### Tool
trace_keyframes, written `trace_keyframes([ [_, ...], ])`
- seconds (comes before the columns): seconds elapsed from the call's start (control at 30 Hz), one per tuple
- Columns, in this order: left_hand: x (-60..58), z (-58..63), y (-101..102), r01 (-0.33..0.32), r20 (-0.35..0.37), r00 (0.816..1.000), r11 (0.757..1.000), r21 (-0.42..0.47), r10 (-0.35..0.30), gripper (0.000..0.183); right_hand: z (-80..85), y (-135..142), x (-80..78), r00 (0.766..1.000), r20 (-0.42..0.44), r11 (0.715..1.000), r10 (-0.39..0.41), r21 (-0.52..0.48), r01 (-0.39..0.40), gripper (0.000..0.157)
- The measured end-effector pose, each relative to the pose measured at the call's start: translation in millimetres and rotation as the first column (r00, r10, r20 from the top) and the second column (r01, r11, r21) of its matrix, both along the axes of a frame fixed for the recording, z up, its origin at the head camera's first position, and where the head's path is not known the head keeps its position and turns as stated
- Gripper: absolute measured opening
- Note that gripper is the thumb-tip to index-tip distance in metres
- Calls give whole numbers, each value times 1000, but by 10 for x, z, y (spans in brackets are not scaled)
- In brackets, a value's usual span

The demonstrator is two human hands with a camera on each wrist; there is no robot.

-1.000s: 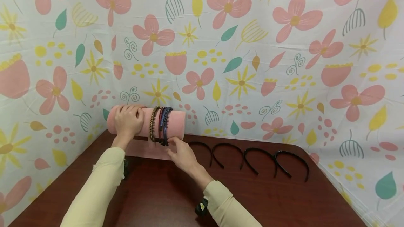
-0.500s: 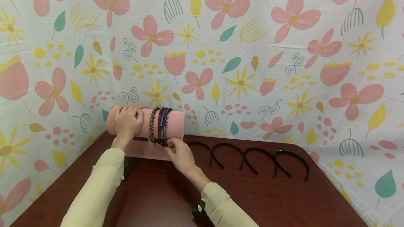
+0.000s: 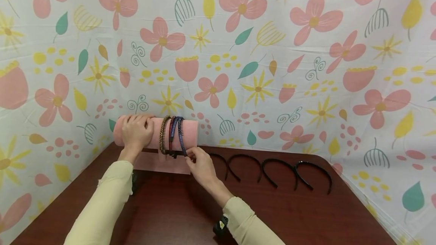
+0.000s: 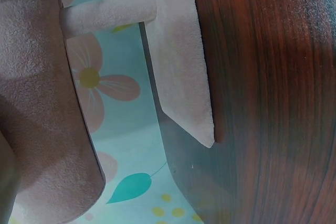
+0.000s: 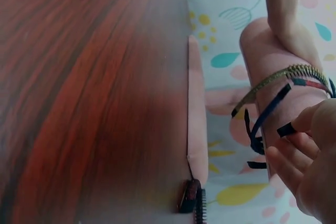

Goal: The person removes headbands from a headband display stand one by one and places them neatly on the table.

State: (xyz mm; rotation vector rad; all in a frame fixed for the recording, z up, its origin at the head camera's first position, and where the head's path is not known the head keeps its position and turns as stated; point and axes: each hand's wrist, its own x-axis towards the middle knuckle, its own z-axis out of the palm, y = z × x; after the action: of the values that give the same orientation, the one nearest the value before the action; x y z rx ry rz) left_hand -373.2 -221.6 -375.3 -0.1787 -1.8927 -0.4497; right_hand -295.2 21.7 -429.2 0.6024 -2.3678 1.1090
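A pink plush headband stand (image 3: pixel 190 133), a padded roll on a post over a flat base (image 3: pixel 160 163), stands at the back left of the table. My left hand (image 3: pixel 137 131) grips the roll's left part from above, fingers over its top. Around the roll sit a gold beaded headband (image 3: pixel 162 137), a red one and blue ones. With thumb and fingers, my right hand (image 3: pixel 203 165) pinches the lower end of the rightmost blue headband (image 3: pixel 181 139), which slants away from the others. In the right wrist view its black tip (image 5: pixel 286 129) shows between the fingertips.
Several black headbands (image 3: pixel 277 160) lie in a row on the dark wooden table (image 3: pixel 170 214), right of the stand. A floral cloth (image 3: pixel 218 55) hangs close behind the table and along its sides.
My right hand has shifted slightly right, drawing the lower end of the blue headband away from its neighbours toward the roll's right end. The left hand keeps its place on the roll.
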Motion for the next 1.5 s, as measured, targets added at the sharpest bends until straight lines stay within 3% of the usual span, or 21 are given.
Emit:
trace_keyframes([
  [0.3, -11, 8, 1, -1, -13, 1000, 1000, -6, 1, 33, 31, 152, -67, 1000, -8, 1000, -27, 3, 27, 10],
  [0.7, -3, 5, 8, -2, 24, 1000, 1000, -5, 2, 34, 104, 393, -60, 997, 78, 1000, 1, -16, 0, 9],
  [1.13, -9, -1, 9, 0, 4, 1000, 1000, -11, 0, 34, 198, 716, 108, 991, 131, 998, 25, 61, -33, 9],
  [1.5, -3, -18, 0, -3, 16, 1000, 1000, -10, 3, 34, 263, 912, 321, 976, 204, 995, 75, 49, -86, 9],
])
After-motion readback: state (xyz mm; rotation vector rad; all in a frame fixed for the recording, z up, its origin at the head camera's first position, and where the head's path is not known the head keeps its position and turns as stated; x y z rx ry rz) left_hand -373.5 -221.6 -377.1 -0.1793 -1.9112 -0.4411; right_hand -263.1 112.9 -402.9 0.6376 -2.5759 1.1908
